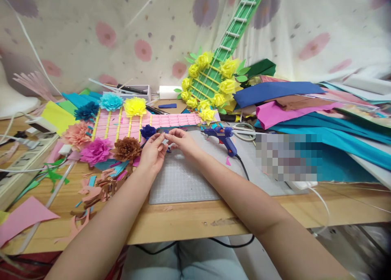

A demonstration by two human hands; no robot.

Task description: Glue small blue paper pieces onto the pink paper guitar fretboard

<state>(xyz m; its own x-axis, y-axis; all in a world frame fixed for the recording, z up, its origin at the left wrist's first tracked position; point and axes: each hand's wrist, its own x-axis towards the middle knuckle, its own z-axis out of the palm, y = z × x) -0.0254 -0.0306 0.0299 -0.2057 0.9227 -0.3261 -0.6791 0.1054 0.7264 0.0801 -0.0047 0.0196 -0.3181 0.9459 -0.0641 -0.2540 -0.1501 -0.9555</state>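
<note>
Over the grey cutting mat [183, 182], my left hand [153, 151] and my right hand [185, 143] meet at their fingertips. Both are closed in a pinch; whatever sits between the fingers is too small to make out. Bits of dark blue paper [168, 150] show just under and behind the fingertips. Close beyond my left hand is a dark blue paper flower [148, 131] on a pink paper guitar [113, 123] with yellow strips. Around its body are other paper flowers, including a brown one [126, 148] and a magenta one [96, 151]. A blue glue gun [224, 138] lies right of my right hand.
A green guitar [207, 82] with yellow flowers leans at the back. Coloured paper sheets [305, 121] pile up on the right. Paper scraps [99, 192] litter the left side, near a power strip [30, 162]. The glue gun's black cord [243, 166] runs over the mat toward the table's front edge.
</note>
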